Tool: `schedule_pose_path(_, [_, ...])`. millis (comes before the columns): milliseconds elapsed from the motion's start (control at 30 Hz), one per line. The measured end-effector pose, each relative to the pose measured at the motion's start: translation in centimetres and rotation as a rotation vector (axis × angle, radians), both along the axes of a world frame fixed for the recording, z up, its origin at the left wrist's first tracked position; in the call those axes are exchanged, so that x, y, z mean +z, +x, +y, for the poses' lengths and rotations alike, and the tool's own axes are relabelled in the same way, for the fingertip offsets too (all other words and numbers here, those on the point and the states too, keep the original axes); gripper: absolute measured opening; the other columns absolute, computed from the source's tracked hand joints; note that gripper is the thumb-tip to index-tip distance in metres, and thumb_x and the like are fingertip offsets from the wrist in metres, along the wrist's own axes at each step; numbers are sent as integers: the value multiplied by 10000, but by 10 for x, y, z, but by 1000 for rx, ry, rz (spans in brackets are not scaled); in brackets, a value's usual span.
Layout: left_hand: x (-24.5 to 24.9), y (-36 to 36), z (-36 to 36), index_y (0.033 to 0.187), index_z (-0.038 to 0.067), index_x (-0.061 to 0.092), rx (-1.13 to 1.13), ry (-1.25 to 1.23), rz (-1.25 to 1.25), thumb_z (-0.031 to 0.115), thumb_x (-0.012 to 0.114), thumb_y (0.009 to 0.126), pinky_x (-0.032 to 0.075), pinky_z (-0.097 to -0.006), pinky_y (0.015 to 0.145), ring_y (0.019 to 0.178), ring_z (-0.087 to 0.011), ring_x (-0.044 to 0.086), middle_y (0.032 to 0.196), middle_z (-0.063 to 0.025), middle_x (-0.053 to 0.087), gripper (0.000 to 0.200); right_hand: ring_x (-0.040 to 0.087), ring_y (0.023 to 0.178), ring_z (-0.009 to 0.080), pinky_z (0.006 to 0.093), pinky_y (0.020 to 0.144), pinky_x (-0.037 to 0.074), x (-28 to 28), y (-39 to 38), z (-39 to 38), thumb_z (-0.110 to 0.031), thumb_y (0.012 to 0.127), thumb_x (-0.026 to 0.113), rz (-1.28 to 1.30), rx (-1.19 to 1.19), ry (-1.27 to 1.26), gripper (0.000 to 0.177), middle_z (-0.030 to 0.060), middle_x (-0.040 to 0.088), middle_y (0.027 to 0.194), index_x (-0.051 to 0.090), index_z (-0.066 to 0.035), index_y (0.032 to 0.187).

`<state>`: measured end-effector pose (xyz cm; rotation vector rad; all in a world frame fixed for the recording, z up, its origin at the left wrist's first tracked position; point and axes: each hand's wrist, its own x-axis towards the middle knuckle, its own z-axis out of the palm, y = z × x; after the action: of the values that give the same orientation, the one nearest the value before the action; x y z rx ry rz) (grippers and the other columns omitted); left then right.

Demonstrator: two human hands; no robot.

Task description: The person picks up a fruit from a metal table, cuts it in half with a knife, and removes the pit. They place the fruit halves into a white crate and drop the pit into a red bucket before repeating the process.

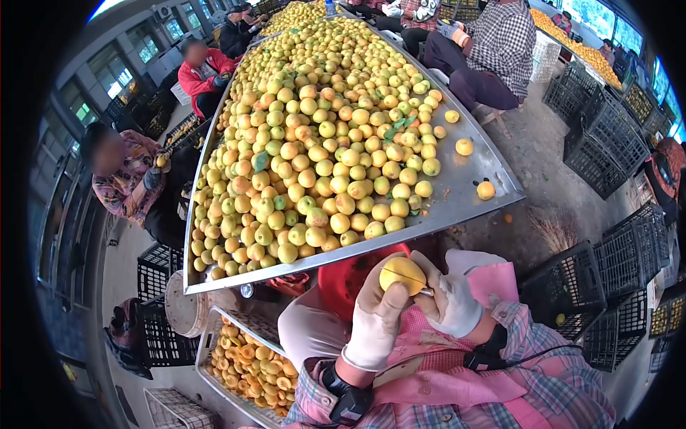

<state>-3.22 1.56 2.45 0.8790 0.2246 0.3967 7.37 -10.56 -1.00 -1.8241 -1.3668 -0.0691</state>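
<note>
My left hand (377,314), in a pale glove, is closed around a yellow apricot (400,276) in front of my lap. A thin dark line runs across the fruit's skin. My right hand (451,299), gloved too, is closed at the apricot's right side. A short metal piece of what looks like a small knife (426,292) shows by its fingers; the rest is hidden. Below and behind the fruit stands a red basin (343,282). Beyond it, a heap of whole apricots (314,164) covers much of the metal table (475,168).
A white crate (207,350) of halved apricots stands at my lower left, beside a white bucket (184,304). Black crates (564,286) are stacked on the right. Co-workers sit along both table sides, one in a checked shirt (504,43). A broom-like bundle (554,227) lies right of the table.
</note>
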Motion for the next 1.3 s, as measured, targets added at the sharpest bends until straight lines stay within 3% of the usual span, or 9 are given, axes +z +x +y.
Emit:
schedule_pose_path(167, [-2, 4, -8, 1366, -77, 359, 227, 475, 95, 240, 743, 856, 517, -289, 810, 925, -160, 607, 1067, -114, 588, 713, 643, 618, 311, 400, 533, 508, 3, 4, -2, -197, 874, 608, -23, -14, -72, 703, 164, 663, 992, 267, 25, 1448])
schedule_pose_path(367, [9, 7, -3, 1335, -90, 351, -28, -17, -25, 309, 751, 842, 527, -271, 703, 799, -176, 627, 1006, -112, 598, 750, 647, 619, 308, 398, 544, 512, -3, 2, 0, -157, 859, 603, 11, 6, -19, 693, 162, 666, 917, 277, 37, 1440])
schedule_pose_path(467, [-2, 5, -6, 1319, -97, 367, 121, 244, 83, 306, 768, 825, 538, -287, 698, 803, -200, 643, 1016, -131, 603, 754, 646, 624, 316, 402, 551, 514, -1, 1, -4, -142, 849, 611, 8, 2, -43, 700, 164, 663, 909, 279, 33, 1440])
schedule_pose_path(533, [-5, 4, 1, 1309, -87, 391, 218, 892, 169, 303, 792, 799, 537, -302, 761, 852, -208, 646, 1066, -131, 604, 757, 645, 627, 321, 403, 554, 514, -1, 0, -6, -138, 844, 617, 4, -1, -51, 706, 165, 662, 904, 278, 32, 1440])
schedule_pose_path(633, [7, 2, 8, 1335, -73, 394, 155, 1073, 229, 299, 818, 768, 507, -305, 853, 947, -190, 622, 1135, -111, 591, 800, 646, 634, 328, 404, 566, 517, -2, 2, -4, -150, 845, 625, 41, 20, -6, 711, 169, 661, 912, 279, 32, 1439])
schedule_pose_path(833, [-12, 2, 7, 1395, -33, 375, -141, 115, -7, 491, 735, 807, 421, -301, 970, 1099, -158, 534, 1193, -68, 565, 866, 666, 703, 339, 410, 606, 530, 0, 0, -3, -149, 858, 623, 150, 34, 69, 704, 179, 660, 999, 271, 28, 1441])
schedule_pose_path(1100, [5, 1, 15, 1363, -26, 414, 17, 368, 124, 363, 770, 815, 456, -300, 930, 1063, -174, 564, 1190, -65, 572, 761, 666, 693, 340, 413, 579, 523, 3, 4, -6, -189, 905, 589, 146, 23, -49, 652, 163, 664, 1045, 279, -3, 1448])
schedule_pose_path(1167, [-9, -1, 23, 1373, -32, 399, 14, 801, 205, 252, 800, 794, 480, -302, 903, 1040, -185, 588, 1174, -72, 586, 759, 665, 687, 340, 412, 573, 521, 10, 7, -10, -195, 907, 587, 126, 34, -116, 651, 162, 669, 1022, 280, -5, 1448])
schedule_pose_path(1300, [0, -3, 10, 1351, -35, 419, -8, 241, 134, 300, 807, 782, 479, -298, 904, 1040, -177, 591, 1145, -70, 595, 766, 658, 656, 344, 410, 561, 520, 10, 6, -12, -217, 906, 596, 101, 59, -182, 654, 159, 679, 973, 291, -15, 1447])
